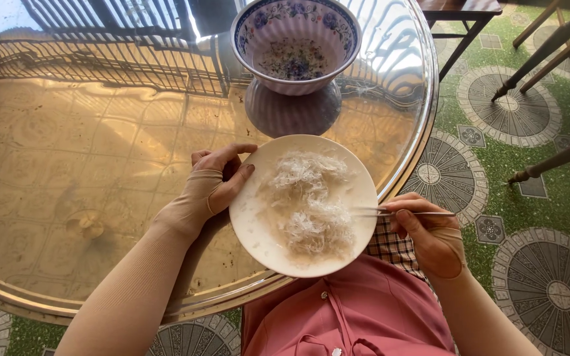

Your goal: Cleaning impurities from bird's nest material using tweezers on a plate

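While my right hand pinches the slim metal tweezers shut between thumb and fingers, I'd judge short, gentle picks best, tips low over the tangle of fine white, fibrous strands heaped mid-plate. My left hand, sleeved in beige, curls partly closed on the rim of the round, glossy white plate, which overhangs the edge of the reflective round glass table. Beyond stands a ribbed purple floral bowl.
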